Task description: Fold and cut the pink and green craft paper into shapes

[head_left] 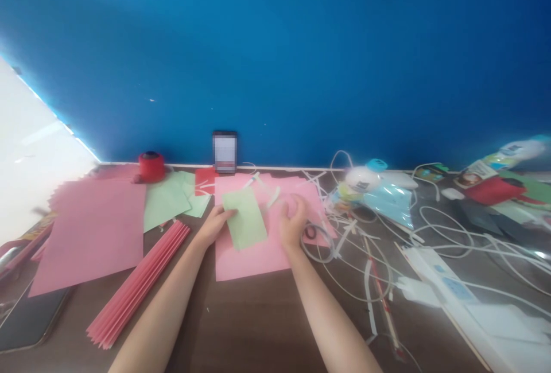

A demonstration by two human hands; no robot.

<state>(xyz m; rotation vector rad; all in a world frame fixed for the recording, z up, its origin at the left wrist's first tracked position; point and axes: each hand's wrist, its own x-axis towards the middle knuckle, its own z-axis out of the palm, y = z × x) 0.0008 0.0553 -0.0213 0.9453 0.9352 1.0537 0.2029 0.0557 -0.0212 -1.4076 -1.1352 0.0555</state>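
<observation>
My left hand (pixel 216 225) pinches the left edge of a light green paper piece (pixel 244 219), thumb on top. The piece lies over or just above a pink paper sheet (pixel 232 267). My right hand (pixel 293 221) is over the right part of that sheet, slightly blurred, thumb and curled fingers apart with nothing visible between them. White paper strips (pixel 274 196) lie near its fingertips. Beside its wrist is a small dark ring (pixel 310 230), its kind unclear. To the left lies a pleated pink paper bundle (pixel 140 284).
Another pink sheet (pixel 94 229) and green papers (pixel 167 201) are at left, near a red round object (pixel 151 166). A phone (pixel 225 152) leans on the blue wall. Tangled white cables (pixel 370 264), a power strip (pixel 447 287) and a white bottle (pixel 364 179) crowd the right.
</observation>
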